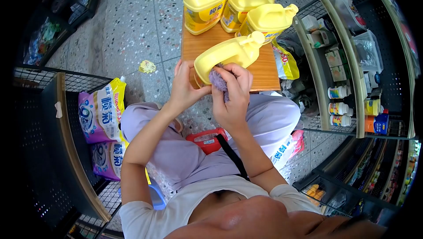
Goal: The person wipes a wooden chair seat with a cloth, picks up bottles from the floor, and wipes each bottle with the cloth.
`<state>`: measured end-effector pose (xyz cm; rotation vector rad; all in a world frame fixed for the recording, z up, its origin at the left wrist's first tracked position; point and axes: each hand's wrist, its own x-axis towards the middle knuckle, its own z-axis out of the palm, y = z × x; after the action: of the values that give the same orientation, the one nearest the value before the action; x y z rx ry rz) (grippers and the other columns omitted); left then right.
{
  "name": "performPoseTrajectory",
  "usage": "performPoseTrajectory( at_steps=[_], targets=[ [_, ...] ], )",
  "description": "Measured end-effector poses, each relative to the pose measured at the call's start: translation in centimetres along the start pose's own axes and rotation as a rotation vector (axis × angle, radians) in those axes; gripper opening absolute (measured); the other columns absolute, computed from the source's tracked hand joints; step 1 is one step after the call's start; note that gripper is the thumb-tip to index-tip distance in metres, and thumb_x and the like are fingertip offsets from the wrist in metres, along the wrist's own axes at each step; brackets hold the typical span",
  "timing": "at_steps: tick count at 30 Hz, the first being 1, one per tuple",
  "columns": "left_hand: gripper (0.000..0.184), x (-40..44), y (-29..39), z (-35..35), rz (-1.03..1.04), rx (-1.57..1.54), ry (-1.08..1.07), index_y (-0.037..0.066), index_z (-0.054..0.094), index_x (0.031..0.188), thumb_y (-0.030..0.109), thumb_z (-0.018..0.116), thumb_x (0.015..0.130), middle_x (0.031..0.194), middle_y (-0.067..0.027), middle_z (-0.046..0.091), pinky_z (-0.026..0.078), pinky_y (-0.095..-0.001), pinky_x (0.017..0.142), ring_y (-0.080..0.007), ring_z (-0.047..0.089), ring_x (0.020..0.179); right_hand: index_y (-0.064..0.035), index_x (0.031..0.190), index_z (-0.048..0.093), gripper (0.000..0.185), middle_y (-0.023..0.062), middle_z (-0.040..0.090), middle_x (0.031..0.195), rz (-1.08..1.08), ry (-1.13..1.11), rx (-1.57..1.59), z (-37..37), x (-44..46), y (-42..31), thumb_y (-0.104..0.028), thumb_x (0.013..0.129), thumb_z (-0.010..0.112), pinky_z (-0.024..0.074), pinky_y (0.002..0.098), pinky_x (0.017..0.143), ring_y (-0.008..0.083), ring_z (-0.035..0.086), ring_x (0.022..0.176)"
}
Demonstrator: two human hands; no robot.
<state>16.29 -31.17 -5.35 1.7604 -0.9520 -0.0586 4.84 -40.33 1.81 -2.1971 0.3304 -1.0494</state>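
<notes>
A yellow plastic jug (220, 50) with a handle and a capped spout is tilted over the near part of a wooden chair seat (269, 71). At the jug's lower left end, my left hand (184, 84) grips it, thumb pointing toward my other hand. My right hand (235, 87) is closed around a crumpled purple cloth (219, 82) and presses it to the jug's near side. Three more yellow jugs stand behind on the seat: one at the left (207, 8), one in the middle (244, 8) and one at the right (268, 21).
Purple-and-white detergent bags (99, 113) lean by the left shelf (72, 137). At right, a shelf rack (348, 58) holds bottles and boxes. A red object (205, 141) lies between my legs. A crumpled yellow wrapper (147, 66) rests on the speckled floor.
</notes>
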Motion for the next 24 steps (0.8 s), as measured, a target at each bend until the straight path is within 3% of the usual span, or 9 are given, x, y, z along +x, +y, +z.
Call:
performPoseTrajectory(
  at_steps=[9,17,24],
  targets=[
    [0.060,0.0,0.1,-0.1,-0.058,0.000,-0.019,0.004,0.055,0.111,0.024,0.084,0.063,0.103,-0.0099,0.061,0.024,-0.0532,0.110,-0.0311,0.057,0.105,-0.0036,0.105,0.064,0.034,0.0150,0.055,0.109,-0.031,0.005,-0.020,-0.5,-0.6,1.0,0.001,0.072,0.064,0.0377,0.0428,0.093,0.0336,0.049,0.104],
    [0.065,0.1,0.3,-0.2,-0.091,-0.019,-0.029,0.003,0.056,0.112,0.030,0.087,0.062,0.107,-0.0107,0.061,0.024,-0.0528,0.110,-0.0331,0.055,0.108,-0.0032,0.100,0.065,0.028,0.0152,0.054,0.107,0.056,0.023,0.012,-1.8,-1.6,2.6,0.001,0.072,0.065,0.0406,0.0382,0.090,0.0316,0.049,0.101],
    [0.066,0.1,0.4,-0.3,-0.085,-0.018,-0.031,0.002,0.056,0.112,0.031,0.087,0.062,0.108,-0.0118,0.061,0.025,-0.0509,0.110,-0.0332,0.054,0.108,-0.0034,0.107,0.066,0.036,0.0144,0.054,0.107,0.036,0.139,-0.023,-2.3,-1.1,3.1,0.002,0.071,0.067,0.0412,0.0373,0.089,0.0302,0.049,0.100]
  ],
)
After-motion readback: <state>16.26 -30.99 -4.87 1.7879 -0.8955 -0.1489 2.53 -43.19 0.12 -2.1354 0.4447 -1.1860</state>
